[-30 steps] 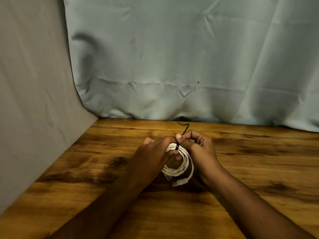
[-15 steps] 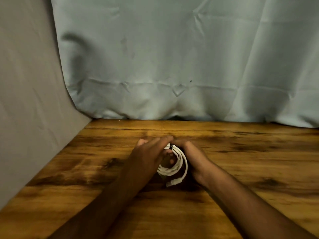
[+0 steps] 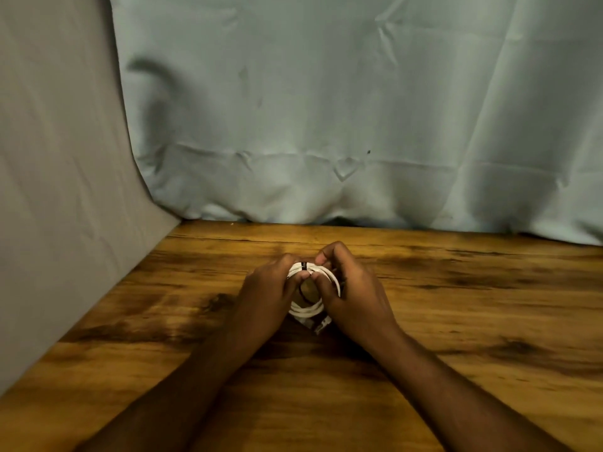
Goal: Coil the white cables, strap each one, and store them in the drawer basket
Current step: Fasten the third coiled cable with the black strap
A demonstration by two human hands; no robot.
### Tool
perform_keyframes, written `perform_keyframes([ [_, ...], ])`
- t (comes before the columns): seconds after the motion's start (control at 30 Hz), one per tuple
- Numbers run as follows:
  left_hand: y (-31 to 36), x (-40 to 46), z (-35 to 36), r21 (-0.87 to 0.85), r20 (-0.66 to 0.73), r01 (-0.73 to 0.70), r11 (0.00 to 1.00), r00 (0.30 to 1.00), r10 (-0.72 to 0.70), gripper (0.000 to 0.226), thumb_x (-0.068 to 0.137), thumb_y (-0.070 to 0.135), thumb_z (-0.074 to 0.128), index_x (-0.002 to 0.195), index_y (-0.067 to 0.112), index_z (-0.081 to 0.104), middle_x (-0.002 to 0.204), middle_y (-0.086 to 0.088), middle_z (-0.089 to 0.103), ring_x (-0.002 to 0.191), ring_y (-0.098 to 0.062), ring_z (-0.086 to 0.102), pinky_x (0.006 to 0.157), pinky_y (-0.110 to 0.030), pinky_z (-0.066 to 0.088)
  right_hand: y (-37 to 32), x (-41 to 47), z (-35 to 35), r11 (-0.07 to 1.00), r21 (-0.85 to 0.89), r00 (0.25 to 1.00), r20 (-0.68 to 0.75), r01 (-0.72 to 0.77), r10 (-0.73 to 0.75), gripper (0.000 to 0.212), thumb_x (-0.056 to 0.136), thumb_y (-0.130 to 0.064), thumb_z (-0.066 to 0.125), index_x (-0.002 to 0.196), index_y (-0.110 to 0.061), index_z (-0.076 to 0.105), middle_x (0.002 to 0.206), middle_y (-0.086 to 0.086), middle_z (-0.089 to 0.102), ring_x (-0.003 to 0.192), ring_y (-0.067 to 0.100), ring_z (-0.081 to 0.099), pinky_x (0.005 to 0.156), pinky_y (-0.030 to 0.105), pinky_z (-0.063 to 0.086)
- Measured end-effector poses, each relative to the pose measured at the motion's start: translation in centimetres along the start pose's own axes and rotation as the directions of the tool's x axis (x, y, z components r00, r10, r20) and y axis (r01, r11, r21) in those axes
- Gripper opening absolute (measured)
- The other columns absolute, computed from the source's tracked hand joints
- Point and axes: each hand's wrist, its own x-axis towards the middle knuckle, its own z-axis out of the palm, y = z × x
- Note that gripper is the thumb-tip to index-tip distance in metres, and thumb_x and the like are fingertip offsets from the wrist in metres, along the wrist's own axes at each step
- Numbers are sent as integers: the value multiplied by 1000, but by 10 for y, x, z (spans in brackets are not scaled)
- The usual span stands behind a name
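A coiled white cable [image 3: 306, 309] is held upright between both hands over the middle of the wooden table [image 3: 456, 321]. A thin black strap [image 3: 304, 265] wraps the top of the coil. My left hand [image 3: 267, 295] grips the coil's left side, thumb near the strap. My right hand [image 3: 352, 288] grips the right side, its fingers curled over the top beside the strap. A connector end [image 3: 321, 325] sticks out below the coil. No drawer basket is in view.
A pale blue-grey cloth [image 3: 326, 109] hangs along the table's far edge. A grey cloth wall [image 3: 58, 190] closes off the left side. Bare wood lies to the right and in front of the hands.
The loose black strap tail that stuck up behind the coil is no longer seen; the strap now lies tight round the top. Both hands have closed in on the coil's top.
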Motion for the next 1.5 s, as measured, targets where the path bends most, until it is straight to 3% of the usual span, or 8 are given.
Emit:
perform_keyframes([
  [0.23, 10, 0, -10, -502, 145, 220, 836, 975, -170, 21, 98, 28, 61, 82, 28, 74, 75, 8, 73, 72, -4, 67, 70, -24, 50, 3, 2, -8, 912, -335, 970, 32, 239, -243, 17, 95, -31, 69, 107, -30, 57, 98, -14, 64, 77, 8, 59, 56, 28, 42],
  [0.43, 20, -4, -13, -685, 307, 379, 622, 925, -226, 27, 99, 24, 57, 107, 4, 72, 104, -17, 76, 97, -27, 71, 87, -36, 55, -1, 6, -12, 739, -554, 883, -13, 384, -469, 25, 83, -25, 83, 102, -14, 70, 110, 5, 66, 87, 22, 62, 69, 31, 43],
  [0.77, 17, -3, -10, -744, 290, 369, 558, 930, -228, 32, 98, 36, 55, 110, 12, 72, 104, -16, 75, 101, -35, 71, 92, -45, 53, -2, 2, -6, 727, -394, 779, -41, 563, -625, 7, 95, -12, 70, 97, -10, 76, 95, 2, 72, 93, 24, 68, 84, 37, 45],
  [0.93, 16, -1, -10, -662, 170, 244, 709, 970, -176, 20, 98, 31, 55, 102, 15, 67, 82, 0, 73, 77, -13, 68, 71, -29, 53, 0, 1, -2, 968, 62, 949, -222, 243, -224, 9, 94, -12, 74, 87, -9, 69, 81, -1, 71, 78, 18, 69, 66, 45, 55],
  [1.07, 20, -3, -14, -475, 93, 69, 877, 995, -29, 28, 97, 40, 56, 115, 19, 62, 96, 1, 74, 86, -12, 72, 71, -27, 57, 5, 4, -1, 942, 334, 960, -270, 24, 71, 13, 94, -14, 75, 83, -11, 68, 75, 1, 73, 73, 19, 71, 67, 48, 59],
  [1.2, 12, -1, -10, 55, 113, -147, 988, 984, 140, 41, 102, 44, 37, 133, 24, 54, 122, 3, 65, 105, -14, 63, 84, -30, 48, 8, 4, 1, 919, 394, 972, -203, -27, 116, 13, 92, -10, 76, 84, -6, 68, 78, 8, 74, 76, 29, 73, 70, 56, 58],
  [1.4, 15, 0, -12, 261, 129, -152, 953, 984, 121, 30, 105, 40, 40, 129, 28, 52, 124, 7, 64, 110, -16, 60, 93, -34, 38, 4, 3, 2, 985, 152, 978, -202, 83, -52, 21, 91, -20, 78, 78, -14, 63, 85, 1, 61, 78, 19, 63, 63, 42, 53],
  [1.5, 21, -1, -14, 282, 131, -197, 939, 977, 166, 37, 101, 51, 33, 118, 26, 56, 112, 7, 68, 102, -14, 60, 90, -35, 36, 11, 8, -1, 972, 235, 967, -249, 7, 54, 24, 88, -27, 79, 76, -13, 63, 81, 5, 59, 68, 22, 59, 58, 36, 47],
])
